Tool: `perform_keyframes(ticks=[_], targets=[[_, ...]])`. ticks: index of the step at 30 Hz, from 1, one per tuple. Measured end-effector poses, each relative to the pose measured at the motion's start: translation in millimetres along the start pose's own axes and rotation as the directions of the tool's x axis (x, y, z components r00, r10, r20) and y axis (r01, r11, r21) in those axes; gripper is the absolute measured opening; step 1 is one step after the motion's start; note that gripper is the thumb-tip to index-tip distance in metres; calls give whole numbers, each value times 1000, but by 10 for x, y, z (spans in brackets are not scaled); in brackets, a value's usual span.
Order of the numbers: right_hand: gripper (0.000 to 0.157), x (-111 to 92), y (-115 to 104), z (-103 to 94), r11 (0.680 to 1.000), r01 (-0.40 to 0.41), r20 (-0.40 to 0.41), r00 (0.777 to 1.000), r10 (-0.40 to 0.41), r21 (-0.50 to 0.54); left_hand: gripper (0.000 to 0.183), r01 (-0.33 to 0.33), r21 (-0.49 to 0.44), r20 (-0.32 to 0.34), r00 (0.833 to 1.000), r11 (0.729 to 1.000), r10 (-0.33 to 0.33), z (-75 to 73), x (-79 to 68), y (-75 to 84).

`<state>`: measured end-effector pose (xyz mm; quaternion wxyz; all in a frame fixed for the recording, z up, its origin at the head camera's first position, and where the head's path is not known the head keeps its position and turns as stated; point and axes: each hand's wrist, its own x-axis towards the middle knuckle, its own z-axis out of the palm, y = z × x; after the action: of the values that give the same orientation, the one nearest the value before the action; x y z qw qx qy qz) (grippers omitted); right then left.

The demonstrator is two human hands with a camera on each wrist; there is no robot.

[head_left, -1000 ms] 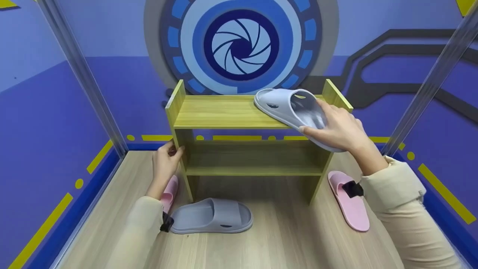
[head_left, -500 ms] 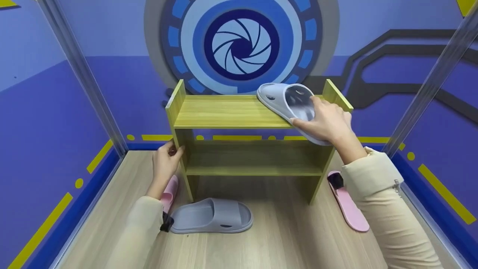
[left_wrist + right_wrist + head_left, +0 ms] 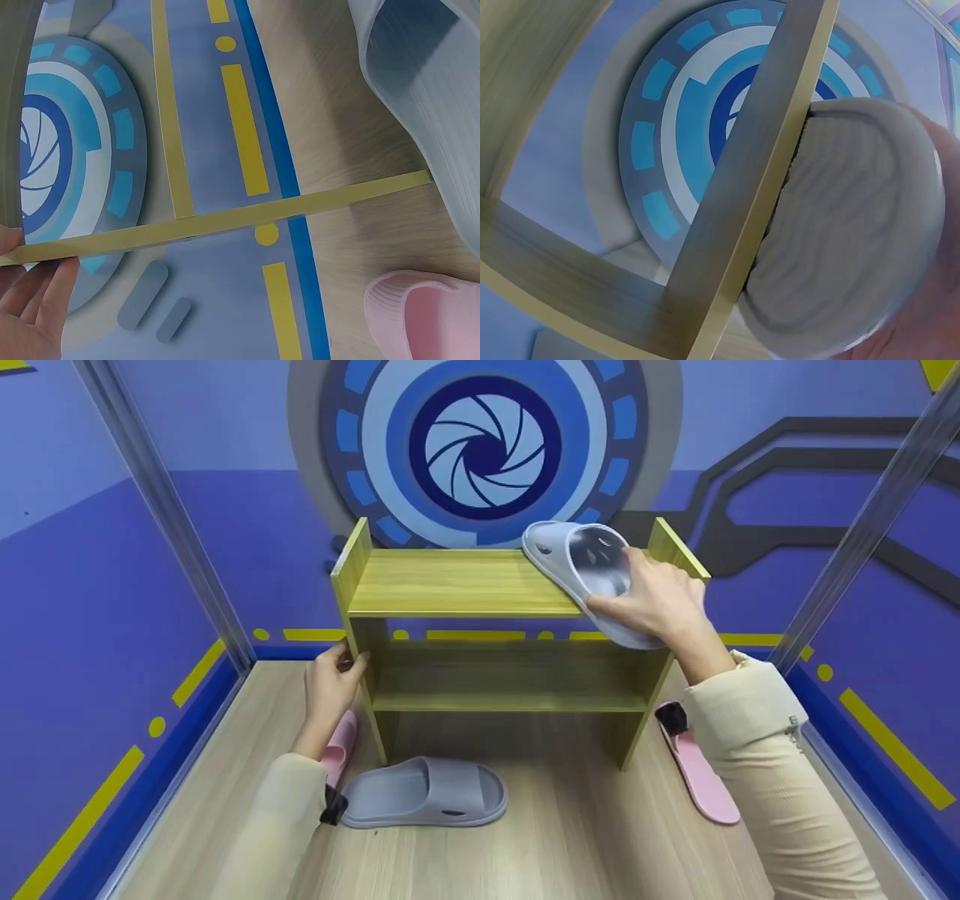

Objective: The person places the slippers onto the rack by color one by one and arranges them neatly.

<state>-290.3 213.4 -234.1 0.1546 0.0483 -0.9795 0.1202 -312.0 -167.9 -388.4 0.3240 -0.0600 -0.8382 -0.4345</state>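
My right hand [image 3: 664, 598] grips a grey slipper [image 3: 553, 556] by its heel half, thumb on the near edge and fingers on the far edge. The slipper lies slanted over the right part of the top board of a wooden shoe rack [image 3: 442, 585], toe pointing back and left. Its heel sticks out past the front edge, and the right wrist view shows the ribbed sole [image 3: 840, 202] against the board's edge. With thumb and fingers my left hand [image 3: 330, 682] pinches the rack's left side panel [image 3: 232, 217]. A second grey slipper [image 3: 454, 791] rests on the floor before the rack.
A pink slipper [image 3: 709, 784] lies right of the rack, partly covered by the right sleeve and a black wrist piece. Another pink slipper [image 3: 343, 739] is left of the rack, partly behind the left wrist. A patterned blue wall [image 3: 240, 547] stands behind.
My right hand has moved the grey slipper back and slightly left, farther onto the top board, its toe swinging toward the back. My left hand has stayed on the side panel.
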Motion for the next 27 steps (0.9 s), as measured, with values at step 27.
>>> perform_keyframes(ticks=[27], targets=[[84,203,-408,230,988,-145,-91,986,141,-43,13,9,-32,9,1000,999,-9,5,-3,3]])
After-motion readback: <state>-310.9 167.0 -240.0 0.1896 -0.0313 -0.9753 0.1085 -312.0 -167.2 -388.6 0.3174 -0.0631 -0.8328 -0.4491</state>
